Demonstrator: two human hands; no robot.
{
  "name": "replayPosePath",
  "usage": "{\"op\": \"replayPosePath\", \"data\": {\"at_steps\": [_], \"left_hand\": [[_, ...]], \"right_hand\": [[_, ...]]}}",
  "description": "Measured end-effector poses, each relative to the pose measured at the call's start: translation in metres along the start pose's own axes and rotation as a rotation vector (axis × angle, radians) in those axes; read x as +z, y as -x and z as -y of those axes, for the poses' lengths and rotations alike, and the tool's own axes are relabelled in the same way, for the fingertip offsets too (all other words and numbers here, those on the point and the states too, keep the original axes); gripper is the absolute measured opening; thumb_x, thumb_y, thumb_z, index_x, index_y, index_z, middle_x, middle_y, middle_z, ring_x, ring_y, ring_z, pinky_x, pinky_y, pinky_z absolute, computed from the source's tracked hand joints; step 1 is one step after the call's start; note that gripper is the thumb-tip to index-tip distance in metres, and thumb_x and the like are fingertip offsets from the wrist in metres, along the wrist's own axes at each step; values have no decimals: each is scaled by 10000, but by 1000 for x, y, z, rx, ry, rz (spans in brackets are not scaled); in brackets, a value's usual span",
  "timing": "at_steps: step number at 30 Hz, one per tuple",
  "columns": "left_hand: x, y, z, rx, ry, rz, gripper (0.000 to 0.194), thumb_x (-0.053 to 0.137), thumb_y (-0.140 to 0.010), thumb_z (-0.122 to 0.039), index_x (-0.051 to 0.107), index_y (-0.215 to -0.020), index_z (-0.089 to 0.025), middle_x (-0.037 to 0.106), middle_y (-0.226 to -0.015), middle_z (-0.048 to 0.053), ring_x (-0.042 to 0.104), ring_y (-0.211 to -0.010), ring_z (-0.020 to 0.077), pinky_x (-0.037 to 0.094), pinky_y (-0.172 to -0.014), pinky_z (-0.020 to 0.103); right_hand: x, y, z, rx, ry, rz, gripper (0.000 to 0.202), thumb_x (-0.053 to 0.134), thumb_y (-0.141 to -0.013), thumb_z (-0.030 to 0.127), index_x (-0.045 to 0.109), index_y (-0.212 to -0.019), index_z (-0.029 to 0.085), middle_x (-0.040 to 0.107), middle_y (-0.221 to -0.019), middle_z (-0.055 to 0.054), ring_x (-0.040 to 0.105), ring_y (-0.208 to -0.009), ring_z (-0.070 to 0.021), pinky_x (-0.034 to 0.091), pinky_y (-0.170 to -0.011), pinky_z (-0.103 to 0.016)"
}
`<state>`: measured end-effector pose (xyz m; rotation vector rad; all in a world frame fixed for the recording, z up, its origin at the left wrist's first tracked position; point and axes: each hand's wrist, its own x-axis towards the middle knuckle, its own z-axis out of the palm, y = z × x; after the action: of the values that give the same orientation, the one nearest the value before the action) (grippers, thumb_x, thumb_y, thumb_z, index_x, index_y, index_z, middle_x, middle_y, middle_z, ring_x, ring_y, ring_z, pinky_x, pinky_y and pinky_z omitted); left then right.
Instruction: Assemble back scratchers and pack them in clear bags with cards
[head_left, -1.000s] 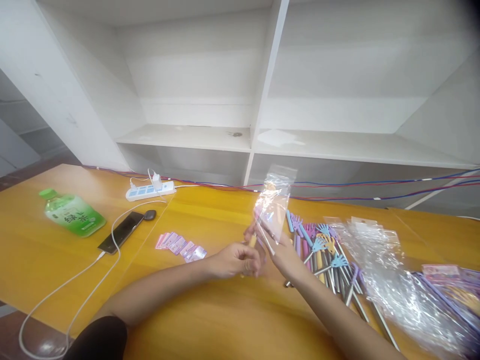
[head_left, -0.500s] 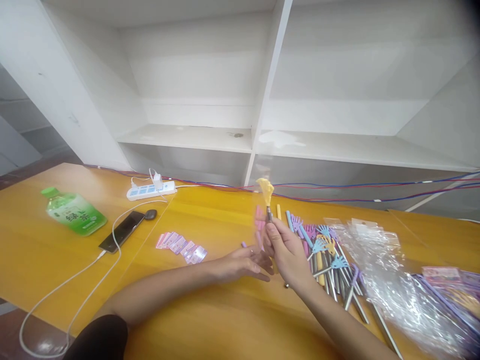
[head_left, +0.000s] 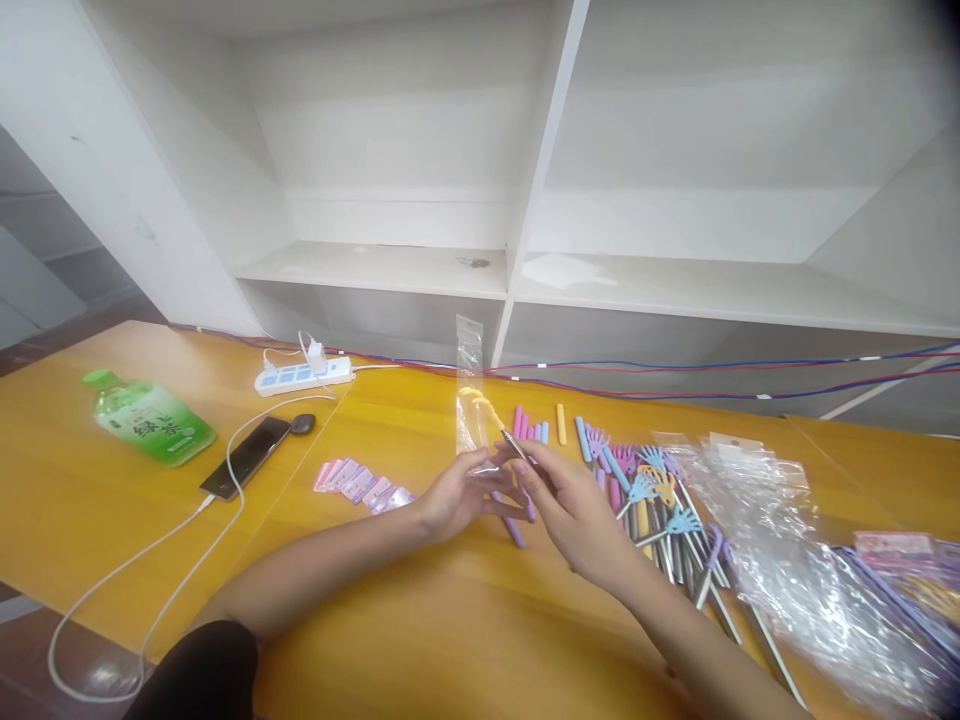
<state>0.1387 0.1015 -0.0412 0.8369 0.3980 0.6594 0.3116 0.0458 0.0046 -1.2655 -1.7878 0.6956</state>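
Observation:
A yellow-headed back scratcher (head_left: 513, 440) with a metal shaft is pinched in my right hand (head_left: 577, 505), its claw end pointing up and to the left. My left hand (head_left: 469, 492) grips the lower end of a narrow clear plastic bag (head_left: 469, 350), which stands upright. The yellow claw overlaps the bag; I cannot tell whether it is inside or in front. Below my fingers lies a purple tube (head_left: 512, 530). To the right, several back scratchers (head_left: 667, 500) with blue, purple, pink and yellow claw heads lie in a pile.
Coloured tubes (head_left: 561, 424) lie behind my hands. Clear bags (head_left: 772, 540) heap at the right, near packed pieces (head_left: 896, 550). Small printed cards (head_left: 360, 484) fan out at left, with a phone (head_left: 247, 460), green bottle (head_left: 154, 420) and power strip (head_left: 304, 378). Cables run along the shelf (head_left: 375, 270).
My right hand has tilted the back scratcher from upright to leaning left. The clear bag now shows upright above my left hand, which has turned and come up slightly.

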Motion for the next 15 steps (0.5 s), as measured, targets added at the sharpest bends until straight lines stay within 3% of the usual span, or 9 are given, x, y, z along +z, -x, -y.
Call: {"op": "replayPosePath", "data": {"at_steps": [3, 7, 11, 15], "left_hand": [[-3, -1, -5, 37, -10, -17, 365, 583, -948, -504, 734, -1008, -177, 745, -1006, 115, 687, -1054, 310, 517, -964, 500], [-7, -1, -6, 26, -43, 11, 548, 505, -954, -655, 725, -1082, -169, 739, -1127, 141, 653, -1138, 333, 499, -969, 506], [-11, -1, -6, -12, -4, 65, 623, 439, -940, -729, 706, -1000, -169, 740, -1103, 127, 647, -1117, 315, 466, -1000, 494], [-11, 0, -11, -21, 52, 76, 428, 565, -904, -585, 687, -906, -174, 717, -939, 84, 660, -938, 267, 500, -931, 471]], "right_hand": [[0, 1, 2, 50, -43, 51, 400, 434, -1075, 489, 656, -1316, 260, 720, -983, -55, 679, -886, -207, 551, -822, -328], [0, 2, 3, 115, -184, 121, 419, 465, -1061, 514, 613, -1363, 265, 721, -1083, -50, 629, -726, -151, 544, -681, -288], [-1, 5, 6, 89, -191, 209, 404, 506, -1049, 501, 622, -1367, 279, 734, -1072, -46, 673, -824, -179, 554, -721, -290], [-5, 4, 9, -2, -40, 253, 397, 446, -1076, 471, 646, -1372, 298, 748, -1056, -55, 704, -977, -226, 561, -863, -332]]}}
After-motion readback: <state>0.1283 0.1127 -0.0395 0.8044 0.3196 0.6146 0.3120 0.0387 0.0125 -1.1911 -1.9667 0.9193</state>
